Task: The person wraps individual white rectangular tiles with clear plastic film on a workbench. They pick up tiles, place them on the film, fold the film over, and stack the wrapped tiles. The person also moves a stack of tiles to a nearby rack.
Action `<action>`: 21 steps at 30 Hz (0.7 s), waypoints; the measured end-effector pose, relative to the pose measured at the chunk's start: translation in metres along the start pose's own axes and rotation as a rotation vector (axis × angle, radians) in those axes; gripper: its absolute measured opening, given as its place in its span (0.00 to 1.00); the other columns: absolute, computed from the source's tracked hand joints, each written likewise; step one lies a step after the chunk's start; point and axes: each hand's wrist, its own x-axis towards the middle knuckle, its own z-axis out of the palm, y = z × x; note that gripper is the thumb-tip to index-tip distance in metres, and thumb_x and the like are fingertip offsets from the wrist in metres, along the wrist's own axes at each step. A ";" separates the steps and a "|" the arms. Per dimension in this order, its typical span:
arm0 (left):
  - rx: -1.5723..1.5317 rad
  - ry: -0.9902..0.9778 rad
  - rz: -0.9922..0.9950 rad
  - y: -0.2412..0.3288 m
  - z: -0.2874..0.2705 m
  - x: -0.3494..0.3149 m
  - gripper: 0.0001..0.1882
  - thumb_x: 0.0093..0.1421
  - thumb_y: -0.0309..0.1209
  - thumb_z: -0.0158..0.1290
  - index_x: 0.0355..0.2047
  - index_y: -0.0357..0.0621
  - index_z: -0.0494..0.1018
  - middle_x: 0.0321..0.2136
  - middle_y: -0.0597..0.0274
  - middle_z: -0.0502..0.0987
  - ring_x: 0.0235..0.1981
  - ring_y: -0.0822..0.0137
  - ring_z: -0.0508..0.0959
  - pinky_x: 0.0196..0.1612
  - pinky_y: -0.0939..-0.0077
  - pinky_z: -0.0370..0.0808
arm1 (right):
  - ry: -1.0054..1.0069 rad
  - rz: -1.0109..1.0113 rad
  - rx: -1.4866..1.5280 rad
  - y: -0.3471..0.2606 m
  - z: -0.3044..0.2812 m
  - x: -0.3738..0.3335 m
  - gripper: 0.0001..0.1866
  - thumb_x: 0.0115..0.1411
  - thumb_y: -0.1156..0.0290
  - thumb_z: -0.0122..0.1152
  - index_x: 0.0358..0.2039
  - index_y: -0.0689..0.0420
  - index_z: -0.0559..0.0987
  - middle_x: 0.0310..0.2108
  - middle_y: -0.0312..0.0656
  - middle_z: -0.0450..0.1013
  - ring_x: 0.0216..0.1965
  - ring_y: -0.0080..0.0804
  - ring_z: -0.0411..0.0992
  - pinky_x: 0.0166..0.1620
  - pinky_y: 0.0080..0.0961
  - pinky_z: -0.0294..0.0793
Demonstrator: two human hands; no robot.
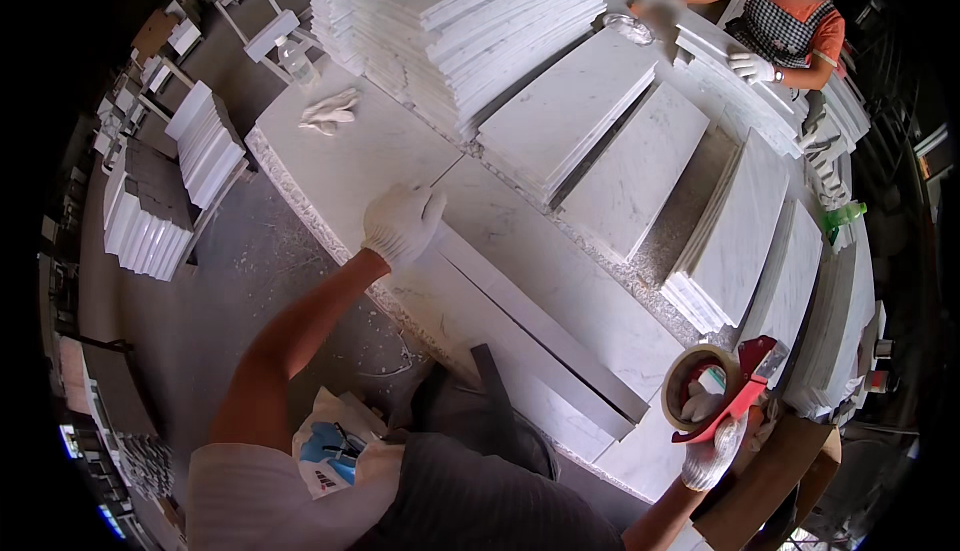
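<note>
My left hand [405, 223], in a white knitted glove, is closed at the far end of a pair of long, narrow grey-white strips [545, 326]. What its fingers grip is hidden. The strips lie lengthwise side by side on white veined marble slabs [560, 261], with a dark line between them. My right hand [712, 454], gloved too, is wrapped round the handle of a red tape dispenser [745, 381]. On it sits a wide roll of tan tape [675, 391]. The dispenser is raised beside the near end of the strips.
Tall stacks of marble slabs [480, 31] and smaller piles [735, 231] line the far side. Loose gloves [330, 111] and a clear bottle [296, 61] lie at far left. A cardboard box [770, 491] stands right. A co-worker [790, 26] handles slabs at far right.
</note>
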 end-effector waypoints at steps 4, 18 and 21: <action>-0.056 0.002 0.015 -0.006 -0.004 -0.003 0.18 0.64 0.42 0.46 0.24 0.44 0.75 0.26 0.56 0.75 0.32 0.52 0.76 0.36 0.57 0.73 | -0.249 0.299 -0.032 0.040 0.120 0.032 0.47 0.49 0.49 0.72 0.59 0.69 0.63 0.45 0.52 0.75 0.41 0.40 0.77 0.49 0.32 0.77; -0.185 0.120 0.074 -0.024 -0.001 -0.005 0.11 0.58 0.35 0.54 0.21 0.45 0.73 0.25 0.59 0.75 0.28 0.54 0.76 0.30 0.59 0.74 | -0.555 0.737 -0.317 0.082 0.221 0.065 0.23 0.44 0.83 0.69 0.42 0.65 0.71 0.30 0.42 0.75 0.27 0.25 0.75 0.29 0.23 0.77; -0.222 0.082 0.066 -0.024 -0.003 -0.006 0.10 0.58 0.34 0.55 0.21 0.46 0.73 0.25 0.60 0.75 0.28 0.54 0.76 0.30 0.59 0.73 | -0.603 0.770 -0.352 0.081 0.222 0.068 0.25 0.44 0.82 0.70 0.44 0.64 0.72 0.31 0.41 0.76 0.27 0.24 0.75 0.30 0.23 0.76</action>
